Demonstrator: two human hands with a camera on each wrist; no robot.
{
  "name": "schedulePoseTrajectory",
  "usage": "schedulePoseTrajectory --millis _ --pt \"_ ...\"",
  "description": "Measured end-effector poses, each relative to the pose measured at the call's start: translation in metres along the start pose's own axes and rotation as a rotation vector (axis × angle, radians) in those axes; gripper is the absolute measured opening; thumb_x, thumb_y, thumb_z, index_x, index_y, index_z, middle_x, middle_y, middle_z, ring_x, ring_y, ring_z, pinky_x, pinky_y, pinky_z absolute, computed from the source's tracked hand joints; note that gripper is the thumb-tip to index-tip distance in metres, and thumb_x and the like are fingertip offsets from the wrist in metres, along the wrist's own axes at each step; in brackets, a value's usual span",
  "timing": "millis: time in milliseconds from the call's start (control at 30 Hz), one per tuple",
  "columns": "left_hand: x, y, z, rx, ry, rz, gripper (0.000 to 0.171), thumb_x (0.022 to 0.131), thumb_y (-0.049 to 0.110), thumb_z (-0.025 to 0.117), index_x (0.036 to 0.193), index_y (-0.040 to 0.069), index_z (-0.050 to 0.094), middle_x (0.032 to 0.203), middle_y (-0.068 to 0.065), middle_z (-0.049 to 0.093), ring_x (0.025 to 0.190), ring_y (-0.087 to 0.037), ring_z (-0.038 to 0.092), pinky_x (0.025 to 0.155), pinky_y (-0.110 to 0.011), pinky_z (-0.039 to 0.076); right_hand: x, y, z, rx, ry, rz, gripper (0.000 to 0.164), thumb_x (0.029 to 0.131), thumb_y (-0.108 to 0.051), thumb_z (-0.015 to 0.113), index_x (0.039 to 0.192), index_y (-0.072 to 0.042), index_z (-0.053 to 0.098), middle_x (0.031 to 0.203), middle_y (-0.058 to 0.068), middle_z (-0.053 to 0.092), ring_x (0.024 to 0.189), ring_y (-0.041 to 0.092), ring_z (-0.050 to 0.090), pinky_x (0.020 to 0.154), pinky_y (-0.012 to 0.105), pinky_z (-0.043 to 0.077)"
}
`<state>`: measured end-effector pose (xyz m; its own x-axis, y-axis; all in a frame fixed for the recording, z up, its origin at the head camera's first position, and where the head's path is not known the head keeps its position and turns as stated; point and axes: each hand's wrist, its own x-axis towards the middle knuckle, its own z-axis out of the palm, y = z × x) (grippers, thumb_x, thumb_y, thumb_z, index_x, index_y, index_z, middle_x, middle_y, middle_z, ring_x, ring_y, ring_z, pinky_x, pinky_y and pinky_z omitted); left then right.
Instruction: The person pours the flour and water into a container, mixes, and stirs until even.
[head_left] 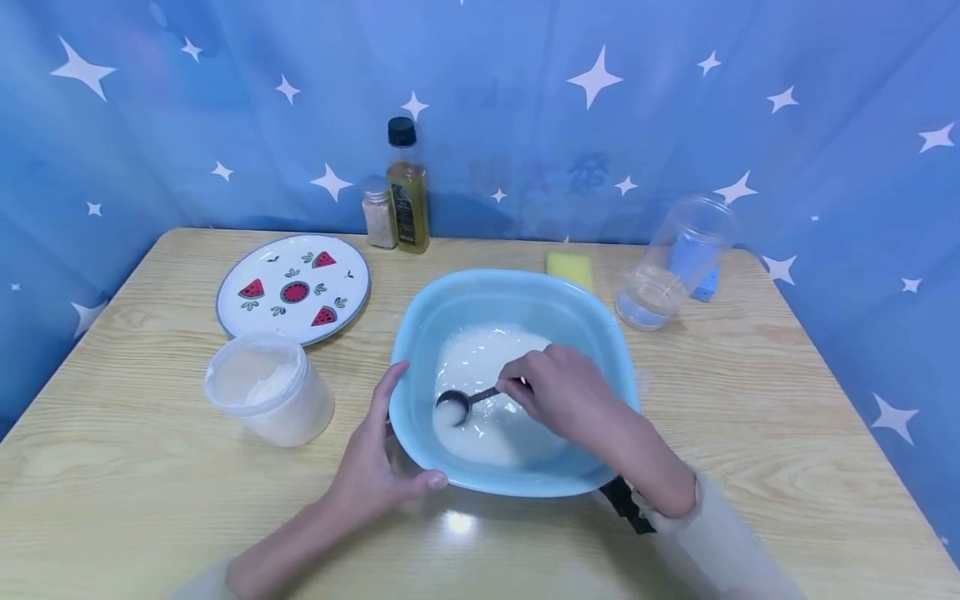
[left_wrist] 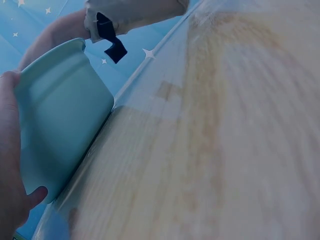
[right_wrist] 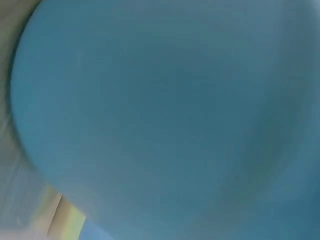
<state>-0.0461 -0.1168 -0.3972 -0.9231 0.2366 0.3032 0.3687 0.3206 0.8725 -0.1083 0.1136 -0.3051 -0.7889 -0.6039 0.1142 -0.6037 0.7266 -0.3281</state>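
A light blue plastic basin [head_left: 622, 350] sits near the middle of the wooden table, holding a milky white liquid [head_left: 502, 442]. My left hand [head_left: 375, 467] holds the basin's near left corner, thumb along the front and fingertips at the rim. In the left wrist view, that hand [left_wrist: 12, 165] lies against the outer wall of the basin [left_wrist: 65, 110]. With curled fingers, my right hand [head_left: 558, 387] pinches the handle of a dark measuring spoon [head_left: 462, 402], whose bowl dips into the liquid. The right wrist view is filled mostly by the basin's outer wall [right_wrist: 160, 110].
To the left stand a tub of white powder [head_left: 288, 408] and a watermelon-patterned plate [head_left: 294, 271]. At the back are an oil bottle [head_left: 408, 204], a small shaker jar [head_left: 379, 218], a yellow sponge [head_left: 570, 267], a clear water cup [head_left: 652, 292] and a blue object [head_left: 705, 283].
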Motion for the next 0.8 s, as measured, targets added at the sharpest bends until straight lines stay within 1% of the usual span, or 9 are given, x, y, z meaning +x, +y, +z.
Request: schedulePoseTrajectory --millis 67,100,200,300,333,467,533,633,800 --pt "0.000 -0.001 0.000 0.003 0.001 -0.001 0.113 0.063 0.051 0.080 0.149 0.022 0.011 0.142 -0.012 0.038 0.119 -0.024 0.048 0.093 -0.043 0.043 0.008 0.003 -0.001 -0.028 0.010 0.021 0.018 0.086 -0.011 0.064 0.070 -0.014 0.069 0.053 -0.010 0.044 0.049 0.007 0.033 0.045 0.021 0.030" --pt "0.000 -0.001 0.000 0.004 0.002 -0.005 0.113 0.063 0.052 0.079 0.149 0.023 0.011 0.142 -0.011 0.038 0.118 -0.024 0.048 0.093 -0.043 0.043 0.012 0.005 -0.001 -0.045 0.016 0.028 0.023 0.086 -0.009 0.062 0.065 -0.014 0.066 0.051 -0.009 0.040 0.049 0.008 0.030 0.045 0.021 0.028" --pt "0.000 -0.001 0.000 0.007 0.015 -0.002 0.113 0.063 0.052 0.079 0.149 0.023 0.012 0.140 -0.011 0.039 0.116 -0.024 0.049 0.092 -0.043 0.044 0.026 0.011 -0.003 -0.101 0.048 0.029 0.036 0.085 -0.003 0.056 0.053 -0.016 0.049 0.050 -0.007 0.026 0.049 0.010 0.022 0.045 0.022 0.021" --pt "0.000 -0.003 0.000 0.006 0.023 0.014 0.113 0.063 0.054 0.078 0.149 0.023 0.012 0.137 -0.012 0.043 0.113 -0.024 0.051 0.088 -0.043 0.047 0.034 0.018 -0.005 -0.168 0.071 0.048 0.041 0.084 0.001 0.050 0.050 -0.017 0.034 0.052 -0.005 0.019 0.050 0.011 0.017 0.045 0.024 0.017" --pt "0.000 -0.003 0.001 0.007 0.025 0.015 0.112 0.063 0.055 0.078 0.149 0.023 0.012 0.136 -0.012 0.044 0.112 -0.024 0.051 0.088 -0.042 0.047 0.035 0.021 -0.006 -0.181 0.068 0.064 0.042 0.083 0.002 0.049 0.051 -0.017 0.032 0.052 -0.005 0.019 0.050 0.012 0.016 0.045 0.024 0.016" --pt "0.000 -0.004 0.002 0.010 0.020 0.008 0.111 0.064 0.056 0.077 0.149 0.025 0.012 0.132 -0.011 0.047 0.111 -0.021 0.052 0.086 -0.042 0.048 0.028 0.030 -0.014 -0.206 0.050 0.145 0.042 0.082 0.004 0.045 0.051 -0.017 0.026 0.052 -0.004 0.016 0.051 0.013 0.015 0.045 0.025 0.015" --pt "0.000 -0.004 0.002 0.013 0.020 0.001 0.112 0.063 0.056 0.078 0.149 0.026 0.013 0.132 -0.010 0.048 0.111 -0.020 0.052 0.086 -0.042 0.048 0.022 0.033 -0.019 -0.202 0.039 0.164 0.044 0.083 0.004 0.046 0.050 -0.017 0.026 0.052 -0.004 0.016 0.051 0.012 0.016 0.044 0.024 0.016" --pt "-0.001 -0.003 0.002 0.018 0.021 -0.004 0.112 0.063 0.056 0.078 0.149 0.026 0.013 0.133 -0.009 0.047 0.111 -0.019 0.052 0.087 -0.042 0.047 0.012 0.035 -0.028 -0.205 0.018 0.187 0.045 0.085 0.003 0.048 0.049 -0.017 0.029 0.051 -0.004 0.018 0.049 0.012 0.019 0.043 0.023 0.021" --pt "-0.001 -0.002 0.001 0.022 0.021 -0.006 0.112 0.062 0.054 0.079 0.149 0.027 0.012 0.132 -0.009 0.047 0.111 -0.018 0.052 0.087 -0.041 0.047 -0.001 0.038 -0.047 -0.235 -0.073 0.271 0.042 0.086 -0.001 0.050 0.049 -0.016 0.037 0.048 -0.003 0.028 0.047 0.013 0.029 0.041 0.024 0.028"
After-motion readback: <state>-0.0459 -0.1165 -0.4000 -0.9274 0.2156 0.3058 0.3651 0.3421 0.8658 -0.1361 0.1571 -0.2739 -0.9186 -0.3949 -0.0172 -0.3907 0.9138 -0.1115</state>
